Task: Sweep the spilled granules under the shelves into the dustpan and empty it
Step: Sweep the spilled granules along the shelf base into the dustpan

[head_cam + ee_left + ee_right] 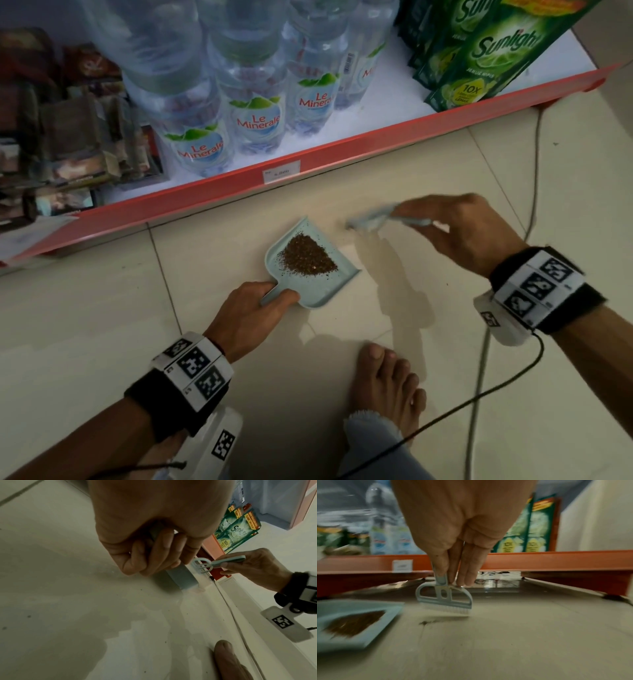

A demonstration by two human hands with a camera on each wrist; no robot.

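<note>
A pale blue dustpan [322,286] lies on the tiled floor in front of the shelf, with a heap of brown granules [308,255] in it. My left hand [251,313] grips its handle [178,576] at the near end. To the right, my right hand [462,228] holds a small pale blue brush [368,219] by its handle, bristles [452,609] down on the floor beside the pan's open side. A small smear of granules [428,622] lies on the tile just in front of the bristles. The dustpan [342,623] shows at the left of the right wrist view.
The red-edged bottom shelf [308,157] carries water bottles [253,113] and green detergent sachets [479,58]. A dark gap [496,582] runs under the shelf. My bare foot [387,383] is near the pan, and a black cable [479,394] crosses the floor at the right.
</note>
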